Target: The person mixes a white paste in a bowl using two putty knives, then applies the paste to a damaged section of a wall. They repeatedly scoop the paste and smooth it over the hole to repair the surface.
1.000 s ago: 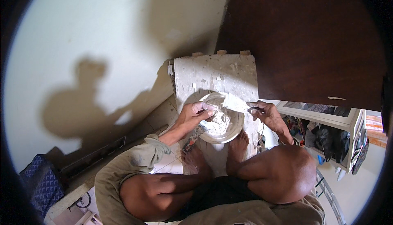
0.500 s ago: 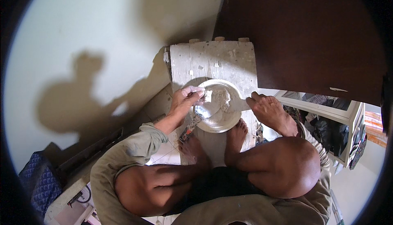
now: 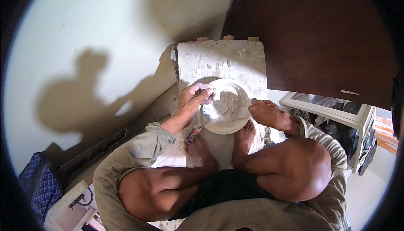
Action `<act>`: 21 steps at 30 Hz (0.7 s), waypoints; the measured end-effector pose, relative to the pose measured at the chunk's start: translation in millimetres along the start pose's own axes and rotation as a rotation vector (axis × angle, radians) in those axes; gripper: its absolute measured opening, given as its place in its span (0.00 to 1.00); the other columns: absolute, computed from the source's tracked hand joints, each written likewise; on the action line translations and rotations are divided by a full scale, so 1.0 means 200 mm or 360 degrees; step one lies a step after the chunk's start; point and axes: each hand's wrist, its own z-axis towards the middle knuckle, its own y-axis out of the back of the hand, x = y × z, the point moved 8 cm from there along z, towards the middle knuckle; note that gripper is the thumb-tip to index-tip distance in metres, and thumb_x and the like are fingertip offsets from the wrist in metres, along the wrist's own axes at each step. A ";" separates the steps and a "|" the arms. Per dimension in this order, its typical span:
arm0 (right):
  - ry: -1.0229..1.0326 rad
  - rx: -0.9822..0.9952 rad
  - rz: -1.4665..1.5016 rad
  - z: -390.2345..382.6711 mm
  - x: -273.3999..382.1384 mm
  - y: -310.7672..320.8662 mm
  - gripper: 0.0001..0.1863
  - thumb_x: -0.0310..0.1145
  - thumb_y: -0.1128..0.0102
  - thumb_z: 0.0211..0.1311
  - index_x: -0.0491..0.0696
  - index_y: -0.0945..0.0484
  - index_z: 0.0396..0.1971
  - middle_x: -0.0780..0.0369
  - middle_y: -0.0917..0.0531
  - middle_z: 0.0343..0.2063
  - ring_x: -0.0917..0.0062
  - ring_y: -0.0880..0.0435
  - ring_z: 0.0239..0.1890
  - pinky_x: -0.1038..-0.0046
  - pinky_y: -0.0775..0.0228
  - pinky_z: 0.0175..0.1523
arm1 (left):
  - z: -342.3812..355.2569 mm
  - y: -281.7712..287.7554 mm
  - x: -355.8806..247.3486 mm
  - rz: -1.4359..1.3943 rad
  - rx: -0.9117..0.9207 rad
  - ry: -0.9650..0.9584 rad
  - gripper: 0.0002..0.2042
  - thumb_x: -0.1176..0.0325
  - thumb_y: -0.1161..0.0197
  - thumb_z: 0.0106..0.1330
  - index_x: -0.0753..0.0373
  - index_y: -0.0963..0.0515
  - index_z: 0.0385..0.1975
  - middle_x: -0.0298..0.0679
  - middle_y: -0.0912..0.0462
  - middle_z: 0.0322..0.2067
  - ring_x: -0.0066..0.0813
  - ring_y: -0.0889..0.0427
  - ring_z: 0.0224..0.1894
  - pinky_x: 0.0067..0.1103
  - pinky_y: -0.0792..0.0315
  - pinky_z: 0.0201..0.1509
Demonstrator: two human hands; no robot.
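Observation:
A round pale bowl [image 3: 223,130] holds whitish, lumpy paste [image 3: 231,103]. At its left rim my left hand [image 3: 193,100] is closed in a pinch on a small flat piece [image 3: 216,94] smeared with white. A scraper-like tool [image 3: 196,132] with a dark and reddish handle slants across the bowl's left edge, below that hand. My right hand [image 3: 269,114] is curled closed at the right rim; a thin pale blade showed from it a moment earlier, but its fingers now mostly hide what they hold.
The bowl rests on a worn, stained wooden board [image 3: 198,58], with my bare feet [image 3: 244,140] beside its near rim. A pale wall rises at left, a dark brown panel [image 3: 311,37] at far right. A white cabinet [image 3: 328,109] with bags stands at right.
My right hand has turned and come slightly left and down against the bowl's rim; the pale blade no longer shows clearly. My left hand keeps its pinch, almost in place.

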 end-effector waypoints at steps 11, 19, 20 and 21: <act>-0.0045 -0.0241 0.1238 -0.25 -0.26 0.08 0.19 0.29 0.35 0.55 0.41 0.22 0.47 0.56 0.15 0.39 0.70 0.17 0.44 0.69 0.27 0.51 | 0.00 0.03 0.07 0.0071 0.0012 0.0137 0.14 0.66 0.39 0.69 0.67 0.23 0.48 0.40 0.18 0.41 0.25 0.18 0.39 0.22 0.22 0.46; 0.0018 -0.0883 0.1268 -0.34 -0.14 0.39 0.13 0.25 0.35 0.58 0.44 0.24 0.43 0.58 0.18 0.39 0.67 0.18 0.43 0.65 0.26 0.46 | -0.03 -0.05 0.12 -0.0091 0.0228 0.0325 0.12 0.67 0.38 0.68 0.65 0.23 0.48 0.37 0.19 0.39 0.24 0.19 0.40 0.21 0.23 0.47; 0.0063 -0.0967 0.1196 -0.33 -0.12 0.41 0.13 0.24 0.35 0.57 0.44 0.24 0.43 0.58 0.18 0.39 0.66 0.18 0.43 0.65 0.26 0.46 | -0.04 -0.06 0.11 -0.0125 0.0245 0.0333 0.12 0.67 0.38 0.68 0.65 0.23 0.48 0.37 0.19 0.39 0.24 0.19 0.40 0.21 0.23 0.47; 0.0105 -0.1054 0.1122 -0.33 -0.10 0.43 0.13 0.23 0.35 0.57 0.44 0.24 0.43 0.58 0.19 0.39 0.66 0.18 0.44 0.65 0.26 0.46 | -0.05 -0.08 0.10 -0.0159 0.0265 0.0339 0.13 0.67 0.38 0.68 0.65 0.23 0.48 0.36 0.19 0.39 0.24 0.19 0.40 0.21 0.23 0.47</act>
